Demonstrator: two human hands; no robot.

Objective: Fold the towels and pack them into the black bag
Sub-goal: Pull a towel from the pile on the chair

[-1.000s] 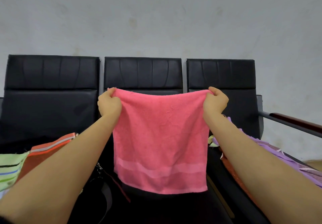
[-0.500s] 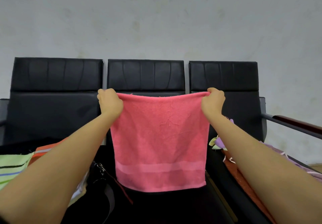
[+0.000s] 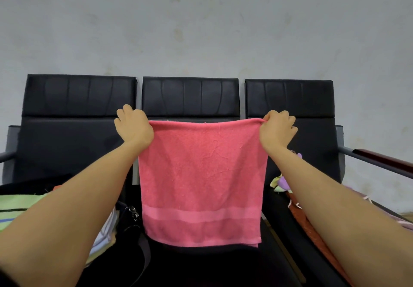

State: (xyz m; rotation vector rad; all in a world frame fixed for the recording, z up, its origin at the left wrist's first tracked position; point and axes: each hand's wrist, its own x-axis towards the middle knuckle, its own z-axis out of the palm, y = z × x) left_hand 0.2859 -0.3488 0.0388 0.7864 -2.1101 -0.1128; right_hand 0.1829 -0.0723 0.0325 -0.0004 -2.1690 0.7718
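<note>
Here I see a row of three black padded chairs (image 3: pixel 190 99) standing against a pale grey wall (image 3: pixel 201 23) that has some brownish stains. A wooden armrest (image 3: pixel 384 159) on a grey metal bar is at the right end of the row. My left hand (image 3: pixel 134 127) and right hand (image 3: pixel 277 130) each pinch one upper corner of the pink towel (image 3: pixel 201 179), so it hangs flat in front of the middle chair. On the left seat lies a green striped towel (image 3: pixel 15 206), and beside it the black bag (image 3: pixel 131 226) with a metal clasp. On the right seat lie orange and purple cloths (image 3: pixel 297 208) in a loose pile.
</note>
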